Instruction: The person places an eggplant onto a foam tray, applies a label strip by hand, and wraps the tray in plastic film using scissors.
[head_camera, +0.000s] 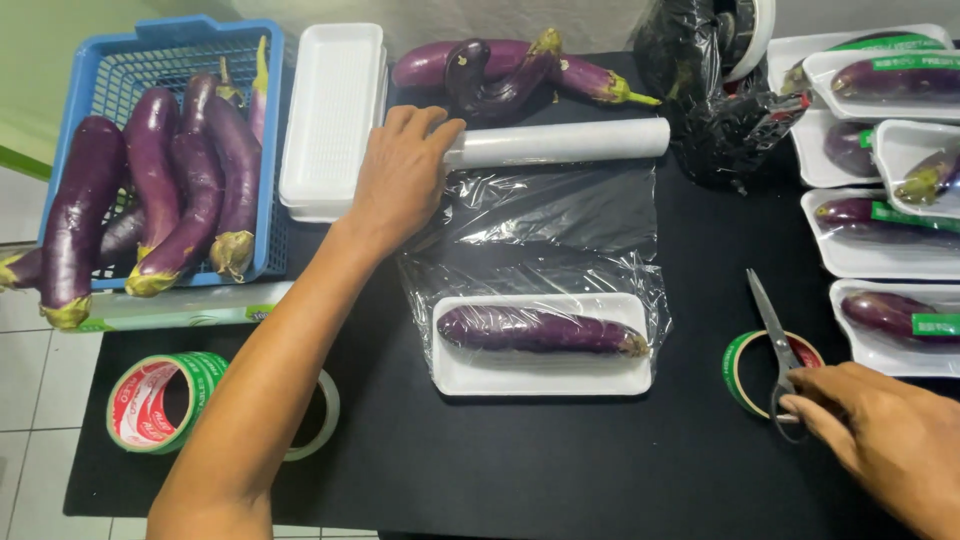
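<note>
My left hand (398, 175) grips the left end of a roll of clear cling film (565, 142) at the back of the black table (560, 470). Film (550, 225) stretches from the roll toward me and covers a purple eggplant (540, 331) lying in a white foam tray (545, 376). My right hand (885, 440) rests at the front right, fingers touching the handles of grey scissors (775, 340), which lie across a green tape roll (745, 368).
A blue basket (120, 60) of eggplants stands at back left beside stacked empty white trays (332, 115). Loose eggplants (500, 68) lie behind the roll. Wrapped eggplant trays (880, 245) line the right edge. A black plastic bag (715, 95) sits at back right. Tape rolls (160, 400) lie front left.
</note>
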